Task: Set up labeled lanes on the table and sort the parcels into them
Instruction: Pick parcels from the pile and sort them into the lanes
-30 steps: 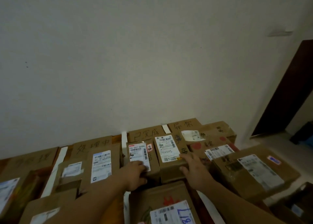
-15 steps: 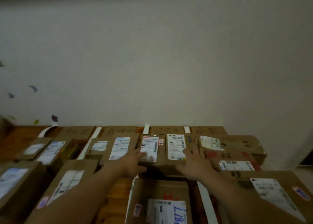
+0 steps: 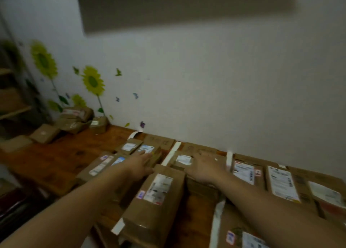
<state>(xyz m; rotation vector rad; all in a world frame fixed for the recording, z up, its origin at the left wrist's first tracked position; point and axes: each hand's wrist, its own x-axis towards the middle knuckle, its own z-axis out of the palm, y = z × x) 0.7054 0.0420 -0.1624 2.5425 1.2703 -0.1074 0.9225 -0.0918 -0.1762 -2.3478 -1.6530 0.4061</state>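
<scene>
Brown cardboard parcels with white shipping labels lie in rows on a wooden table (image 3: pixel 56 159), split by white tape strips (image 3: pixel 172 155) into lanes. Cardboard lane signs with handwriting (image 3: pixel 161 142) sit against the wall. My left hand (image 3: pixel 139 162) reaches forward with straight fingers lying on a labeled parcel (image 3: pixel 148 150) in the left lane. My right hand (image 3: pixel 206 168) rests flat, fingers spread, on a parcel (image 3: pixel 184 160) in the lane to the right of the tape. A long parcel (image 3: pixel 157 197) lies between my forearms. The picture is blurred.
A loose pile of parcels (image 3: pixel 74 120) sits at the table's far left corner, below sunflower wall stickers. More labeled parcels (image 3: pixel 282 184) fill the right side. A shelf unit (image 3: pixel 11 97) stands at the left edge. The white wall runs right behind the lanes.
The view has swung left, bringing the far-left parcel pile and wall stickers into sight. Both hands have left the two middle parcels and now lie on parcels in lanes further left.
</scene>
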